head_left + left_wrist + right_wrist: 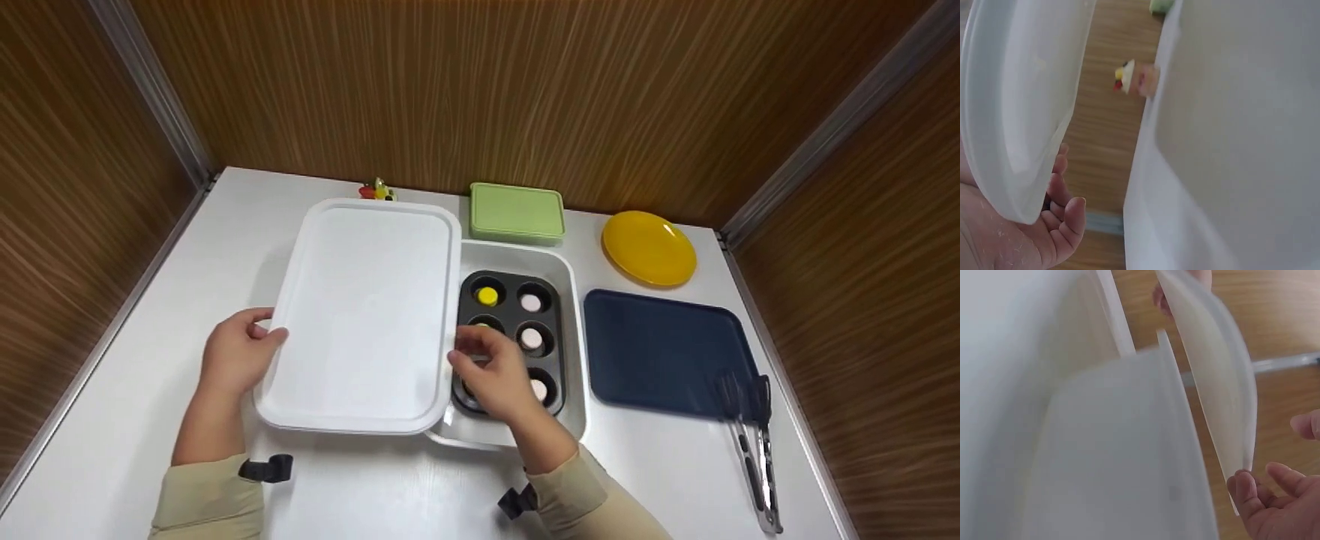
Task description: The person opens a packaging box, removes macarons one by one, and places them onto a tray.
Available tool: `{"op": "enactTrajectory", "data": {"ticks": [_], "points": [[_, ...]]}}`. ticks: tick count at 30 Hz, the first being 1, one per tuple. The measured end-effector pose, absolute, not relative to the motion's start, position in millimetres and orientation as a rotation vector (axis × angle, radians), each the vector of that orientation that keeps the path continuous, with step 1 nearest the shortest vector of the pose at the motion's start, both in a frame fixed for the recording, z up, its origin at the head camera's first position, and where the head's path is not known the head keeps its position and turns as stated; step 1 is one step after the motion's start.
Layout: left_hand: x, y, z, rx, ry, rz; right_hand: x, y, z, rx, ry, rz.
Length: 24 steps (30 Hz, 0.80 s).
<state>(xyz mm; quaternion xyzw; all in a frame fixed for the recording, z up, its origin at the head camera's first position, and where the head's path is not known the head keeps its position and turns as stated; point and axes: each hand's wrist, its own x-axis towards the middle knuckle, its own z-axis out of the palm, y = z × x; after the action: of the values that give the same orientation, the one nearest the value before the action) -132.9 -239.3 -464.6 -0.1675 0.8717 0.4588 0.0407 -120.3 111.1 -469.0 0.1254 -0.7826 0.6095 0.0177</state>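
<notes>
A large white plastic lid [367, 315] is held above the table, partly over the left side of a white rectangular bin [577, 330]. My left hand [236, 352] grips its left edge, thumb on top; in the left wrist view, fingers [1067, 219] show past the rim. At the right edge, my right hand [495, 375] pinches the lid, its fingertips [1247, 486] on the rim in the right wrist view. Inside the bin sits a dark muffin tin [510, 315] with yellow and pale pink pieces in its cups; lid and right hand hide part of it.
A light green lidded box [517, 210] stands behind the bin. Behind the lid is a small fruit-topped cupcake figure [1143, 79]. On the right are a yellow plate [649, 247], a dark blue tray [667, 352] and tongs [757, 457] resting over its edge. Wood-grain panels enclose the table.
</notes>
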Motion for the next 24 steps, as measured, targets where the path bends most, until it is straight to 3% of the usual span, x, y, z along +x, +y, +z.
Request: {"op": "enactTrajectory", "data": {"ticks": [16, 24], "points": [[-145.2, -298.3, -479.5, -0.647, 2.65, 1.358, -127.7, 54.5, -480.7, 0.446, -2.399, 2.273], [-151.3, -319.8, -492.3, -0.66, 2.67, 1.286, -135.4, 25.5, -482.0, 0.129, -2.366, 2.619]]}}
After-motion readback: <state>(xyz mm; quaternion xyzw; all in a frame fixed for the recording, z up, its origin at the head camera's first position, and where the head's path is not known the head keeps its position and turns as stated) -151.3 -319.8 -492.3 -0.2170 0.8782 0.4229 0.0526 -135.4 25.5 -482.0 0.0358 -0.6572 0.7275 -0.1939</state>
